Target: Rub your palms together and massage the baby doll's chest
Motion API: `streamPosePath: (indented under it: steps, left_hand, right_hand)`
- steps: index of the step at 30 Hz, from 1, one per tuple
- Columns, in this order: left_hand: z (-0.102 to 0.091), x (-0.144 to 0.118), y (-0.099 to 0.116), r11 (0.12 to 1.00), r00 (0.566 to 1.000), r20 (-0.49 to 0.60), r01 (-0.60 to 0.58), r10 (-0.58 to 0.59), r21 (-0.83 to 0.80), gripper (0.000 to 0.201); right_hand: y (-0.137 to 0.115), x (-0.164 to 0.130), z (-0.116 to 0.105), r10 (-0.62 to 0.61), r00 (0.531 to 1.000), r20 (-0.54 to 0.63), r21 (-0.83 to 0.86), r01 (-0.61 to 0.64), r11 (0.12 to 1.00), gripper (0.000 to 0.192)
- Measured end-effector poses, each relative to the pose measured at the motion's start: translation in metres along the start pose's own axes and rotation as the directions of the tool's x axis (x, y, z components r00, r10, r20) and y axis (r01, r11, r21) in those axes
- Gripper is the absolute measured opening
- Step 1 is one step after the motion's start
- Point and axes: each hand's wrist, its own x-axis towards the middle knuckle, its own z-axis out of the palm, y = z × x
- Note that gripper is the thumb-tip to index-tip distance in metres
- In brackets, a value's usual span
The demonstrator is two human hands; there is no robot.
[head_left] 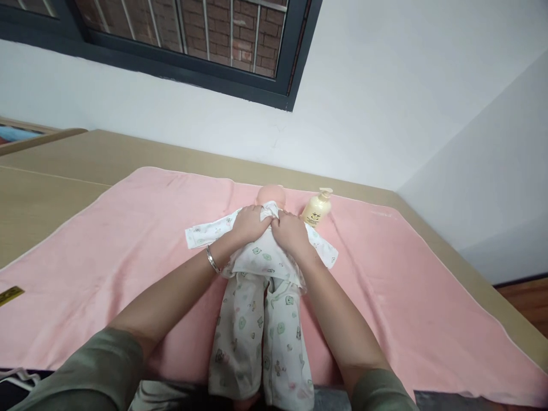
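Pink cloth (pixel 141 228) with a pale hem spreads beneath the doll (pixel 268 254), over a wood-toned desk (pixel 55 200). From the doll's left side the left arm slants inward, silver bracelet (pixel 212 260) at the wrist, its left hand (pixel 252 224) laid across the upper body; from the other side the right arm angles in likewise, right hand (pixel 291 231) on the opposite half, thumbs nearly meeting between. The doll lies directly under the fingers, touching them, its smooth rounded head beyond; whether they pinch any fabric I cannot tell. Its white printed shirt (pixel 261 265) is rumpled, its matching trousers (pixel 244 337) loose and tubular. Just right of the doll's head stands a glossy cream pump bottle (pixel 317 208).
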Motion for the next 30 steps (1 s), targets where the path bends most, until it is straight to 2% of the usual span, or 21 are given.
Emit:
streamPosePath:
  steps: [5,10,18,21,26,30]
  left_hand:
    - [0.005,-0.002,0.001,1.0,0.999,-0.032,0.009,-0.008,0.023,0.039]
    - [0.005,-0.004,0.004,0.999,0.999,-0.036,0.02,-0.018,0.043,0.037]
    - [0.001,-0.024,0.023,0.988,0.992,-0.118,-0.035,0.053,0.15,0.042]
    - [-0.001,-0.02,0.02,0.994,0.995,-0.092,-0.015,0.025,0.106,0.04]
    - [-0.007,-0.003,0.005,0.999,0.999,0.004,0.044,-0.044,-0.02,0.039]
    - [-0.007,-0.006,0.007,0.999,0.999,0.002,0.046,-0.046,0.017,0.041]
  right_hand:
    - [0.012,0.01,0.003,0.033,0.999,0.026,0.119,-0.036,0.992,0.041]
    - [0.014,0.011,0.006,0.042,0.999,0.011,0.128,-0.043,0.991,0.04]
    - [0.027,0.019,0.007,0.077,0.996,0.032,0.245,-0.083,0.966,0.045]
    - [0.02,0.014,0.005,0.067,0.998,0.015,0.169,-0.069,0.983,0.047]
    - [-0.007,-0.008,0.001,0.076,0.997,0.012,-0.037,-0.075,0.996,0.05]
    - [-0.004,-0.007,0.0,0.058,0.998,0.036,-0.042,-0.057,0.998,0.048]
